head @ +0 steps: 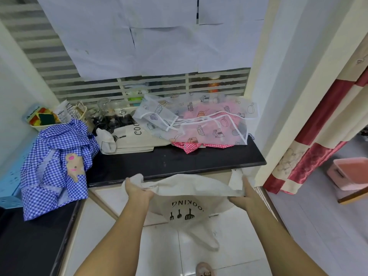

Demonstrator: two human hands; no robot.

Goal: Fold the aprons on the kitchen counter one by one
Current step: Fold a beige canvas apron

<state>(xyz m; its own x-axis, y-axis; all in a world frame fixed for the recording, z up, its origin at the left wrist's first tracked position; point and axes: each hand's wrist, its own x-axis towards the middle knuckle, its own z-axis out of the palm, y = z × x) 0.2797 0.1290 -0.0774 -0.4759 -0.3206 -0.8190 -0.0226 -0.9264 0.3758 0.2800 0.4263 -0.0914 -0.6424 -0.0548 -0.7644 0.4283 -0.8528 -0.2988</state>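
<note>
I hold a cream apron [187, 198] printed with "COOKING" and utensils in front of the black counter [179, 162], hanging below its edge. My left hand [137, 189] grips its left side and my right hand [244, 193] grips its right side. A folded cream apron [135, 139] lies on the counter's middle. A blue checked apron [57, 164] with a bear patch is heaped at the left corner. A translucent printed apron [199, 118] lies over a pink checked one [191, 146] at the back right.
Glass jars [107, 112] and a basket with sponges [44, 117] stand at the back left by the slatted window. A red and cream curtain [310, 140] hangs at the right, with a pink bin [350, 173] beyond. White floor tiles lie below.
</note>
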